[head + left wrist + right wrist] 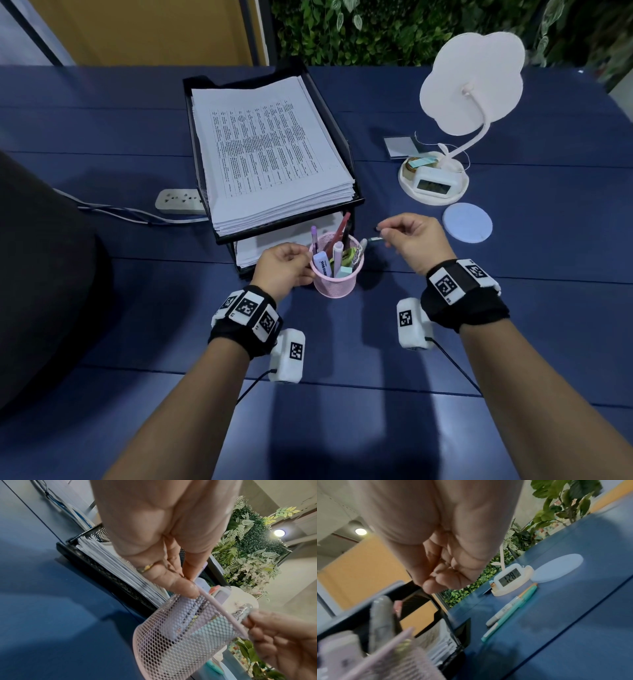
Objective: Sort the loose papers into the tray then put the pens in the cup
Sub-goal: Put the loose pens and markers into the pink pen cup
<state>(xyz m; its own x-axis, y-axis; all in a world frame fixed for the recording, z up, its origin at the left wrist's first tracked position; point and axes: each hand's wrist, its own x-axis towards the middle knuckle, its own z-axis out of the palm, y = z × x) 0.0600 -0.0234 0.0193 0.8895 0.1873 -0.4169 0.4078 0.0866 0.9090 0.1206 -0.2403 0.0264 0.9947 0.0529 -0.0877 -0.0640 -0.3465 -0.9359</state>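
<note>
Pink mesh cup [337, 274], centre of frame on blue counter [513, 342], filled with pens; left hand [282, 267] fingers curled on its rim. Right hand [416, 240] fingers pinching a pen [371, 239] beside the rim. Papers [270, 150] stacked in black tray [200, 144], upper centre.

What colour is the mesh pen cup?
Pale pink; the pen cup shows best in the head view.

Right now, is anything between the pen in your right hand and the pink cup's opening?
Nothing separate stands between them: the pen pinched by the right hand lies just off the cup at its right rim. The left hand grips the opposite rim. Only the upright pens already inside crowd the opening.
</note>
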